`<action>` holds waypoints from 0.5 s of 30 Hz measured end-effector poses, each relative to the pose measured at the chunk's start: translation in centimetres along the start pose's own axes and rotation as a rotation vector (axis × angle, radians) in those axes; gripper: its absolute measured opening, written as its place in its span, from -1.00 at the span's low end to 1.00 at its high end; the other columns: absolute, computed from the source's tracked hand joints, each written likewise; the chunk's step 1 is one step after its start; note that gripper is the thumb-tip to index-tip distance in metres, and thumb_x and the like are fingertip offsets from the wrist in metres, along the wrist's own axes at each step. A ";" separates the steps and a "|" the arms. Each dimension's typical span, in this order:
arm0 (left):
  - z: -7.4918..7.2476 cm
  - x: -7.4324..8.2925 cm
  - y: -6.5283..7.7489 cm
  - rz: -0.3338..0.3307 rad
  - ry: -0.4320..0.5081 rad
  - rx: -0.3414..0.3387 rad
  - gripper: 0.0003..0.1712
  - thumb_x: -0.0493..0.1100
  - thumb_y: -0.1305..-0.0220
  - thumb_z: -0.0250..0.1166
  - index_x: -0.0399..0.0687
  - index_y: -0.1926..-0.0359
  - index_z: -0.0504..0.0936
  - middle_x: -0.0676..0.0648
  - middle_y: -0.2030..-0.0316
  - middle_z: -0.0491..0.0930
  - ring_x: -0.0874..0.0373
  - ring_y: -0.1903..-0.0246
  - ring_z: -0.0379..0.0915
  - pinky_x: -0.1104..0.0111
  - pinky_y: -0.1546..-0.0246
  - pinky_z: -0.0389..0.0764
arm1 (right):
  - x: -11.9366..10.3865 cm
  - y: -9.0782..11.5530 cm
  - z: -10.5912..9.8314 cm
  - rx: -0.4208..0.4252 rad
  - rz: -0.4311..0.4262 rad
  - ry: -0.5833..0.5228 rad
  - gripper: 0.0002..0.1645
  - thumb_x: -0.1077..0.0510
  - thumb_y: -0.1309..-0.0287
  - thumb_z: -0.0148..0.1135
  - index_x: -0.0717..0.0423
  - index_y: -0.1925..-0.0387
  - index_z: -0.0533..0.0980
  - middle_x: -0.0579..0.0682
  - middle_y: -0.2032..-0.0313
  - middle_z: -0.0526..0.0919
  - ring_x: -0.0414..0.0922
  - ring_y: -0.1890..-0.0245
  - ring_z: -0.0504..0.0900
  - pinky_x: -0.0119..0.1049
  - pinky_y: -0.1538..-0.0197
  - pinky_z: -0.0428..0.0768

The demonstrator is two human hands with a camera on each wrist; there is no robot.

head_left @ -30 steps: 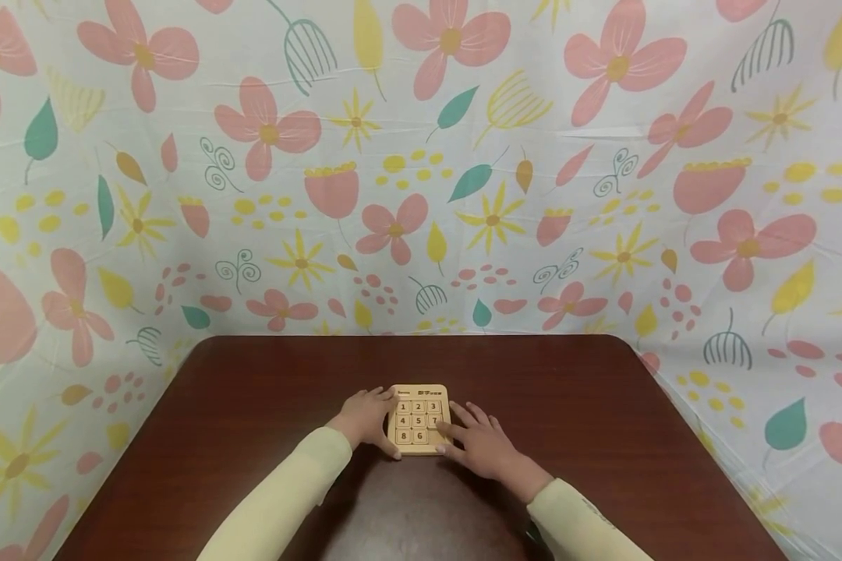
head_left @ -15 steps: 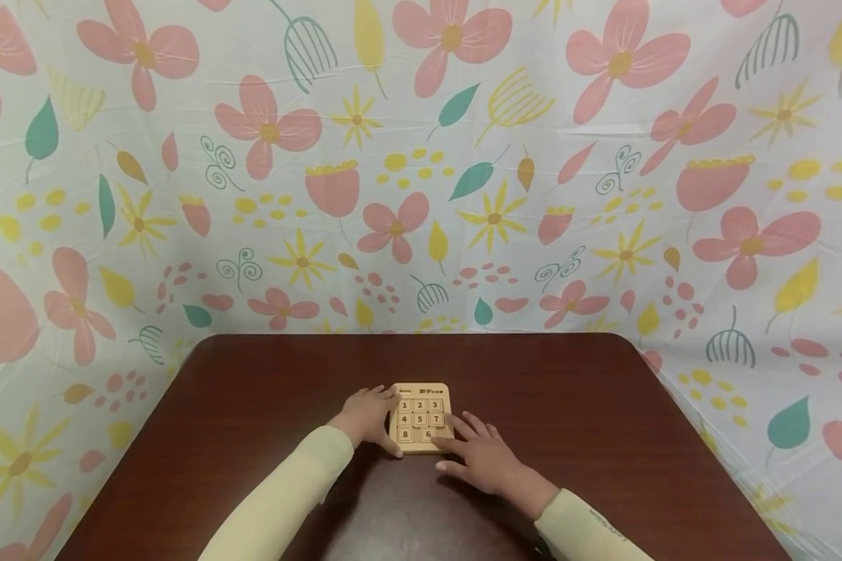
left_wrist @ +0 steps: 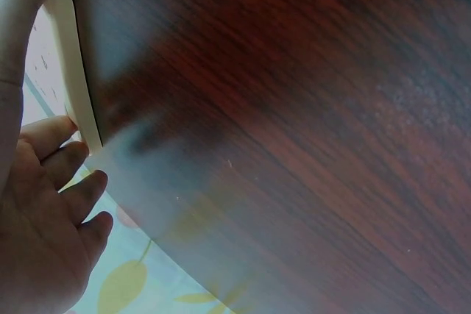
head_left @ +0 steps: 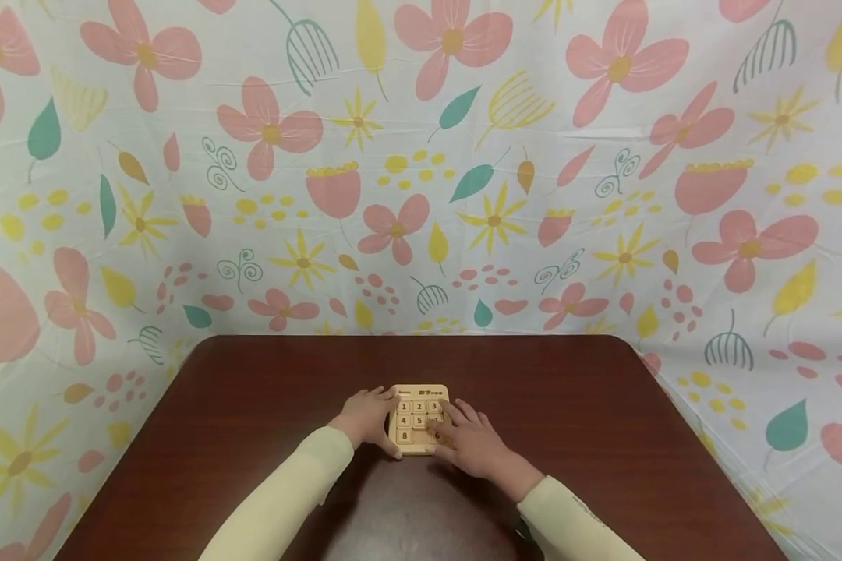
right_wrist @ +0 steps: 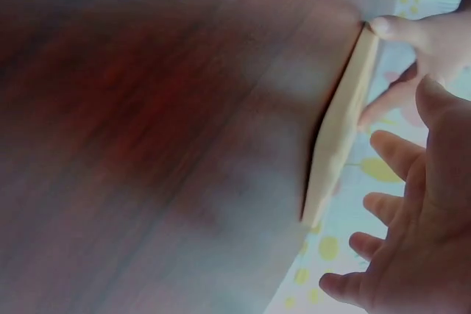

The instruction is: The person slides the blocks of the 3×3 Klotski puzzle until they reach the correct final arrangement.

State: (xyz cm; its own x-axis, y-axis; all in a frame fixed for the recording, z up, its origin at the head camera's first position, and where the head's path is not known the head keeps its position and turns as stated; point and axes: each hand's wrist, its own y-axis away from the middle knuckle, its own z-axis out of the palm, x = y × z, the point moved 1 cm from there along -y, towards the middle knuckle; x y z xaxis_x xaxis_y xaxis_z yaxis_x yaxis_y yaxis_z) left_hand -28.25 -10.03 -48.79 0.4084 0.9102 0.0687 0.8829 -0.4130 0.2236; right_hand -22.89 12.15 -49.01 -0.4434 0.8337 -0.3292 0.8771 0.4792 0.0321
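Note:
A pale wooden number slide puzzle [head_left: 412,450] lies flat on the table, near its middle. Its top row reads 1, 2, 3; 4 and 5 stand below, then 8 at bottom left. A gap shows in the middle of the bottom row, right of the 8. The 7 and 6 tiles are partly covered by right fingers. My left hand [head_left: 368,415] grips the left side, thumb on the near corner and forefinger on the far one. My right hand [head_left: 480,444] reaches over the right side, fingers spread and fairly straight, a fingertip over the 7.
The dark reddish-brown table [head_left: 252,389] has rounded far corners and a glossy surface. A white cloth [head_left: 421,187] printed with flowers and leaves hangs behind and at both sides. Light yellow sleeves [head_left: 281,495] cover both forearms.
The 6 tile has slid right, from bottom middle to the bottom right corner, leaving the gap in the middle. My right hand drew back, then came forward over the 7. My left hand stays put.

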 end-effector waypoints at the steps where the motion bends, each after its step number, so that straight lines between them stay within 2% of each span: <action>1: 0.0 0.0 0.0 0.002 0.003 -0.003 0.27 0.45 0.14 0.57 0.04 -0.54 0.33 -0.02 -0.57 0.25 -0.03 -0.58 0.15 0.08 -0.58 0.24 | 0.0 -0.2 0.2 -0.006 0.008 0.005 -0.36 -0.23 -0.43 0.14 -0.07 -0.40 0.49 0.20 -0.56 0.23 0.34 -0.56 0.15 0.49 -0.42 0.24; 6: 0.0 0.1 0.0 0.012 0.001 -0.001 0.28 0.46 0.15 0.57 0.03 -0.54 0.32 -0.03 -0.57 0.25 -0.04 -0.57 0.16 0.07 -0.57 0.26 | 0.1 -0.8 0.5 -0.030 0.040 0.013 -0.33 -0.27 -0.43 0.11 -0.10 -0.43 0.46 0.17 -0.58 0.19 0.32 -0.57 0.13 0.46 -0.45 0.23; 15: -0.3 0.0 0.2 0.004 -0.018 -0.003 0.27 0.46 0.15 0.57 0.03 -0.53 0.34 -0.03 -0.56 0.26 -0.04 -0.57 0.16 0.08 -0.57 0.26 | -0.4 -0.8 0.3 -0.025 0.023 0.000 -0.35 -0.27 -0.43 0.12 -0.12 -0.41 0.48 0.17 -0.58 0.20 0.33 -0.57 0.13 0.47 -0.44 0.24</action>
State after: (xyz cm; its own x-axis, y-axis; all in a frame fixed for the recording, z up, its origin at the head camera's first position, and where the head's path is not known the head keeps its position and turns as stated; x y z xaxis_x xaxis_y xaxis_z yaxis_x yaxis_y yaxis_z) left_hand -28.16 -10.06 -48.46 0.4164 0.9077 0.0518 0.8804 -0.4168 0.2260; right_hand -23.36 11.36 -49.19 -0.4233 0.8444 -0.3285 0.8821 0.4668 0.0634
